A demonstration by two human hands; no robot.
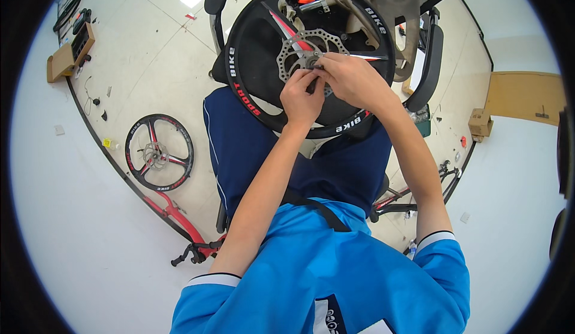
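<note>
A black bicycle wheel [232, 73] with red and white accents on its spokes lies flat in front of me, its near edge over my thighs. A drilled metal brake disc [286, 51] surrounds its hub. Both hands meet at the hub. My left hand [301, 99] is closed, thumb and fingers pinched near the hub's centre. My right hand [353, 80] pinches there too, fingertips against the left ones. Something small and dark shows between the fingertips, but its kind is hidden.
A black chair with armrests [426, 64] stands under the wheel. Beside it rises a grey metal plate [392, 14]. A second wheel [189, 154] and a red bicycle frame [179, 217] lean at left. An open cardboard box [61, 63] and a smaller box [480, 121] sit along the walls.
</note>
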